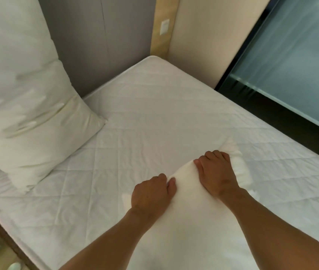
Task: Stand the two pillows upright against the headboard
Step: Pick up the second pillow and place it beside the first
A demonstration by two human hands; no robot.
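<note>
Pillow two (189, 221) sits lengthwise under both hands, left hand (151, 193) and right hand (218, 172) clamped on its far edge; headboard (96, 45) gap lies ahead-left beside the standing pillow (28, 114).
</note>
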